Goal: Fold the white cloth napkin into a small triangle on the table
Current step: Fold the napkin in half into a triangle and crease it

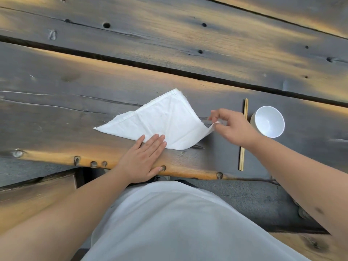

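The white cloth napkin (165,119) lies on the dark wooden table (75,110), folded into a rough four-sided shape with creases across it. My left hand (145,157) lies flat, fingers straight, pressing the napkin's near edge against the table. My right hand (233,127) pinches the napkin's right corner between thumb and fingertips and holds it lifted off the table, so the cloth curves upward there.
A pair of wooden chopsticks (243,134) lies just right of the napkin, partly under my right wrist. A white bowl (269,121) stands beyond them on the right. The table's near edge (188,172) runs close to my body. A gap between planks (131,62) crosses behind.
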